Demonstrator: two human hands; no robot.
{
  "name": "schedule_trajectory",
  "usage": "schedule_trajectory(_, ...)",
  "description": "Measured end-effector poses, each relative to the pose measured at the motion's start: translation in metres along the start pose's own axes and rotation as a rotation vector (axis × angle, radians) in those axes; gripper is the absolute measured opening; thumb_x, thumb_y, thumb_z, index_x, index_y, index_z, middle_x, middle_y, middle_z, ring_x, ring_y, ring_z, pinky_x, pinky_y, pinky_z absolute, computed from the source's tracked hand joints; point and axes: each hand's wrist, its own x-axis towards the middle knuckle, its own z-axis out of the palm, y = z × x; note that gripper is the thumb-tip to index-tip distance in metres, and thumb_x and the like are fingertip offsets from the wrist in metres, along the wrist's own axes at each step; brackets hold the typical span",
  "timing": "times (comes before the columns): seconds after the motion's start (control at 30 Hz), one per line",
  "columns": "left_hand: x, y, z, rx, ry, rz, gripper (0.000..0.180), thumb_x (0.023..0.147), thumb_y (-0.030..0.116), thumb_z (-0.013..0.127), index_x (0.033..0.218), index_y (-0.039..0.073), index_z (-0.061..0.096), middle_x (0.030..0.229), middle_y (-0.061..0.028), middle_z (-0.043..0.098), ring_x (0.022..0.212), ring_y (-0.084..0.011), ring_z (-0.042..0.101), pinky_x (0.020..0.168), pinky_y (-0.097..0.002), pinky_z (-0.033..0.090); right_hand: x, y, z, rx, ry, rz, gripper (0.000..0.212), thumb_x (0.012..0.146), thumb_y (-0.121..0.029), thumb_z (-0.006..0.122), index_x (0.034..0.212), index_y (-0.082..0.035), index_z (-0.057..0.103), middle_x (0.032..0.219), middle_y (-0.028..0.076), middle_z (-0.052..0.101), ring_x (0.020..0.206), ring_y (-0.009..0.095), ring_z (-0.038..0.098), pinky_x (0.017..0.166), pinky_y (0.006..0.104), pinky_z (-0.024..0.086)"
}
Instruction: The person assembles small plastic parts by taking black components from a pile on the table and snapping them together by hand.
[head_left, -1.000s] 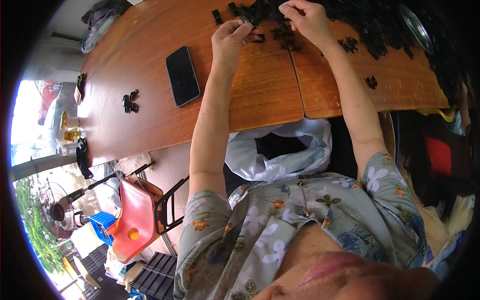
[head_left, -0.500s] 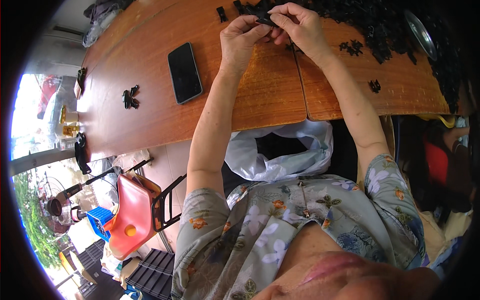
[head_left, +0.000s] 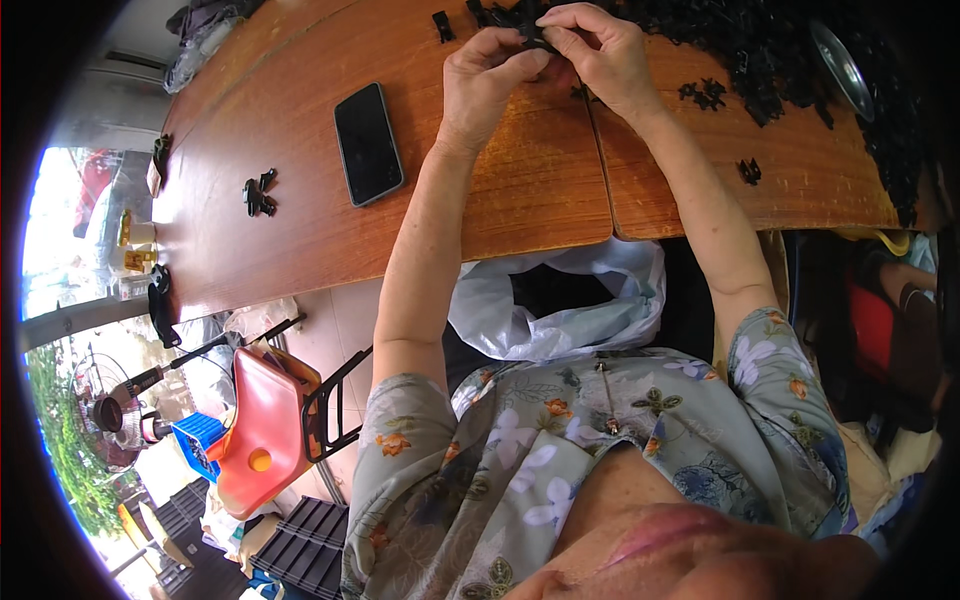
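Both hands meet over the far part of the wooden table (head_left: 270,120), fingertips pinched close together. Between them is a small black plastic piece (head_left: 536,40), partly covered by the fingers; its exact kind is too small to make out. My left hand (head_left: 482,85) pinches it from the left with thumb and forefinger. From the other side my right hand (head_left: 607,62) grips it, thumb and forefinger closed. Just beyond the hands lie more black pieces, and a single black piece (head_left: 443,27) rests left of them.
A dark phone (head_left: 369,145) lies left of my left forearm, with several black pieces (head_left: 260,192) further left. A large black heap (head_left: 760,60) and a metal dish (head_left: 841,70) fill the right. An open white bag (head_left: 480,325) hangs below the table edge; a red chair (head_left: 268,425) stands left.
My left hand's fingers have shifted slightly, the thumb rising along the black piece. My right hand stays nearly in place, still pinching.
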Motion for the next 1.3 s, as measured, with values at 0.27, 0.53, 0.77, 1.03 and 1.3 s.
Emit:
schedule_trajectory(0.27, 0.001, -0.013, -0.01, 0.016, 0.059, 0.142, 0.009, 0.09, 0.008, 0.071, 0.098, 0.005, 0.07, 0.101, -0.0009, 0.065, 0.087, -0.0126, 0.065, 0.081, -0.0279, 0.054, 0.007, -0.031, 0.0, 0.69, -0.094, 0.973, 0.018, 0.09, -0.02, 0.073, 0.1, -0.005, 0.07, 0.086, 0.004, 0.069, 0.063, 0.01, 0.064, 0.054, 0.0195, 0.054)
schedule_trajectory(0.53, 0.021, -0.008, -0.034, 0.263, 0.279, -0.072, 0.014, 0.088, 0.017, 0.075, 0.098, 0.006, 0.074, 0.091, -0.0004, 0.067, 0.075, -0.0124, 0.061, 0.068, -0.0249, 0.05, 0.002, -0.017, -0.013, 0.488, -0.06, 0.903, 0.017, 0.09, -0.019, 0.073, 0.091, -0.003, 0.069, 0.076, 0.004, 0.065, 0.061, 0.008, 0.062, 0.048, 0.0207, 0.05)
schedule_trajectory(0.77, 0.106, -0.017, -0.121, 1.44, 0.344, -0.061, 0.044, 0.082, 0.033, 0.069, 0.116, 0.006, 0.071, 0.106, -0.0166, 0.072, 0.094, -0.0282, 0.069, 0.084, -0.038, 0.053, 0.007, -0.023, 0.004, 0.571, -0.128, 0.821, 0.019, 0.093, -0.01, 0.066, 0.109, 0.001, 0.068, 0.094, 0.009, 0.069, 0.079, 0.016, 0.07, 0.062, 0.0235, 0.057)
schedule_trajectory(1.03, 0.061, 0.007, -0.06, 0.968, 0.212, -0.049, 0.044, 0.08, 0.02, 0.077, 0.119, 0.002, 0.068, 0.106, -0.0135, 0.072, 0.093, -0.022, 0.069, 0.085, -0.0334, 0.054, 0.0, -0.013, -0.009, 0.653, -0.026, 0.909, 0.018, 0.092, -0.01, 0.068, 0.106, 0.001, 0.067, 0.091, 0.009, 0.069, 0.079, 0.016, 0.07, 0.062, 0.0231, 0.057)
schedule_trajectory(1.3, 0.005, 0.003, -0.028, 0.062, 0.051, 0.047, 0.027, 0.084, -0.01, 0.068, 0.111, -0.005, 0.065, 0.103, -0.0113, 0.07, 0.094, -0.015, 0.067, 0.085, -0.0253, 0.055, 0.001, -0.011, -0.004, 0.721, -0.019, 1.038, 0.015, 0.089, -0.012, 0.071, 0.097, 0.0, 0.067, 0.084, 0.008, 0.068, 0.068, 0.015, 0.069, 0.055, 0.0221, 0.057)
